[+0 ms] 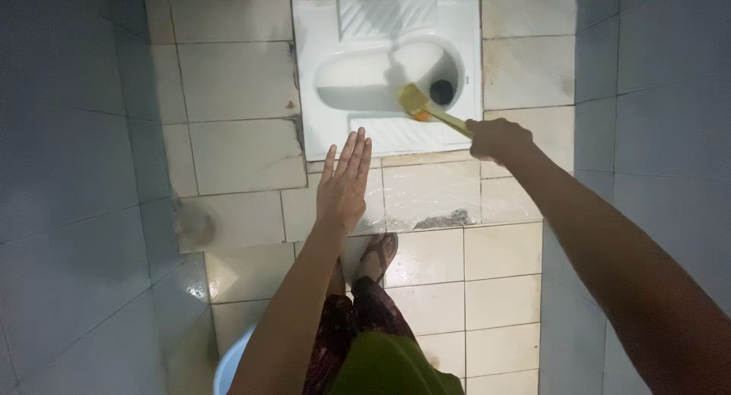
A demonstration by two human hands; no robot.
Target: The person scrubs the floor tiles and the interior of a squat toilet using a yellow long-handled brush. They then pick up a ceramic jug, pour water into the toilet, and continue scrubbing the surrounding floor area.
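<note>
Left of centre in the frame, the left hand hangs flat and spread, fingers straight and together, holding nothing, above the wet pale floor tiles just below the white ceramic squat toilet pan set in the floor at upper centre. To its right, the right hand is clamped around the near end of a yellow plastic long-handled brush. The brush's long axis runs from that hand up and to the left, and its head lies inside the pan's basin, just left of the dark drain hole. The right hand is the nearer one; the left is well apart. The brush looks worn, with an orange patch at the head. A sandalled foot stands below the left hand.
</note>
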